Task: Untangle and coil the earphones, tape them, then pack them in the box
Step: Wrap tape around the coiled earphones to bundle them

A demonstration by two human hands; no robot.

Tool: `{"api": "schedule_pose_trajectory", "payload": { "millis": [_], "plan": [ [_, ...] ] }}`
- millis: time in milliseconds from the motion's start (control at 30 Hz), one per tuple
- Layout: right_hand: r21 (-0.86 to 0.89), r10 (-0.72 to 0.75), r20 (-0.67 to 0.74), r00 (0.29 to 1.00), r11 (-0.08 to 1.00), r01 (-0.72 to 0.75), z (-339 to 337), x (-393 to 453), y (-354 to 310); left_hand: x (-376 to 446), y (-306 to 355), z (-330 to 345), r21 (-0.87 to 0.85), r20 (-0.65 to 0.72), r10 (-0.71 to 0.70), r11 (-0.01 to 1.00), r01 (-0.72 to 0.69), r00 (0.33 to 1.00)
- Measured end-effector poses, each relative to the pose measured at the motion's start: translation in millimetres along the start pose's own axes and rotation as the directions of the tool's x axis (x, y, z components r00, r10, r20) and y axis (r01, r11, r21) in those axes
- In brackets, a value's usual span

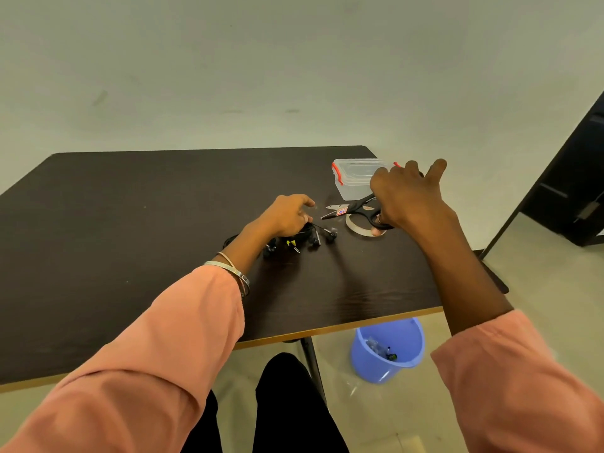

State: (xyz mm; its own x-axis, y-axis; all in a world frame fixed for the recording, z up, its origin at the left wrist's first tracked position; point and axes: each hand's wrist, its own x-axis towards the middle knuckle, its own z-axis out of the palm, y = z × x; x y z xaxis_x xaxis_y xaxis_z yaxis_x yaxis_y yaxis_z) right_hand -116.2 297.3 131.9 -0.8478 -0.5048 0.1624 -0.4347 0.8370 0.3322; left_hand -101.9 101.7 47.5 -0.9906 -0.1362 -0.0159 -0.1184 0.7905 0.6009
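dark table (130, 223), left grip (287, 217) closed on earphones (307, 237), right grip (405, 197) around scissors (356, 209) near far edge

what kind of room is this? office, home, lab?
Probably a plain office or workroom, not a home. A bare dark table stands against a blank wall on a tiled floor, with a blue bin beneath it. Only work items lie out: earphones, scissors, a clear box.

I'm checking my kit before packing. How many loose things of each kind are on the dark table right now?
Earphones, bunched black tangle: 1
Scissors: 1
Tape roll: 1
Clear box with red clips: 1
Total: 4
The separate earphone sets in the tangle cannot be counted.
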Motion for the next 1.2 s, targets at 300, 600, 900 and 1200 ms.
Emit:
{"api": "schedule_pose_trajectory", "payload": {
  "millis": [300,600,900,1200],
  "plan": [
    [-0.026,-0.061,-0.043,0.997,0.998,0.059,-2,11,-11,0,0,0,0.003,0.003,-0.002,1.000,0.002,1.000],
    [-0.037,-0.073,-0.088,0.993,0.997,0.070,-3,16,-16,0,-2,0,0.003,0.000,0.005,1.000,-0.005,1.000],
    [-0.052,-0.077,-0.158,0.985,0.996,0.069,2,17,-17,1,-1,-1,-0.001,0.003,0.002,1.000,-0.002,1.000],
    [0.024,-0.035,-0.073,0.997,0.999,0.037,7,16,-2,5,-8,-1,-0.029,-0.006,-0.032,0.999,0.031,0.999]
  ]
}}
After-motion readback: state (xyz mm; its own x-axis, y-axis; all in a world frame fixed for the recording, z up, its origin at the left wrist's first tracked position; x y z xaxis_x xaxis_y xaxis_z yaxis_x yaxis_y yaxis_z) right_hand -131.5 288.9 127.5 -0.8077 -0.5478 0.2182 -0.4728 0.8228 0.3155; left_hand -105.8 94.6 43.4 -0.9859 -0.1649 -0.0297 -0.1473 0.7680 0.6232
